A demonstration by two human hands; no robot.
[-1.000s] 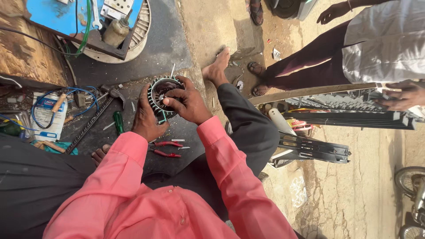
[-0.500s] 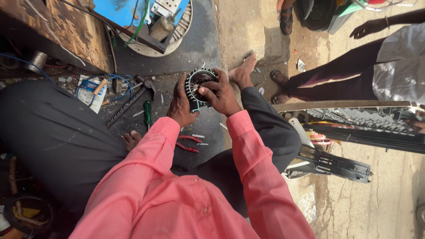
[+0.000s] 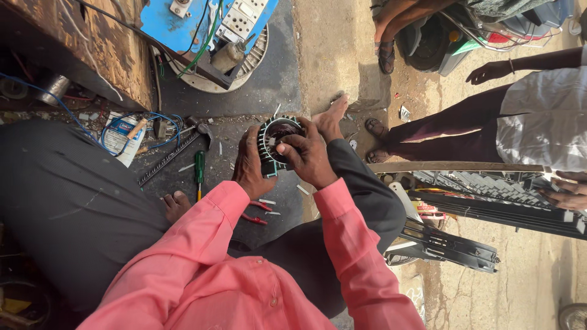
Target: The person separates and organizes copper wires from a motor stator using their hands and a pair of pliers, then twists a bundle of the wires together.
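I hold a round slotted metal stator ring (image 3: pixel 273 138) in front of me with both hands. My left hand (image 3: pixel 249 164) grips its left side. My right hand (image 3: pixel 307 154) closes over its right side, thumb pressed into the ring's opening. Both arms wear pink sleeves. I sit on the ground with dark trousers; one bare foot (image 3: pixel 333 116) rests just beyond the ring, toes of the other (image 3: pixel 175 203) show at the left.
A green-handled screwdriver (image 3: pixel 199 171), red pliers (image 3: pixel 255 212), a file (image 3: pixel 166 160) and blue wires (image 3: pixel 131 122) lie on the dark mat. A blue machine with a fan housing (image 3: pixel 214 43) stands ahead. Another person's legs (image 3: pixel 440 131) and black frames (image 3: pixel 465 244) are at the right.
The view has shifted, so the ring and my hands now sit nearer the centre. My grip on the ring stays the same, with the right hand turned slightly over it.
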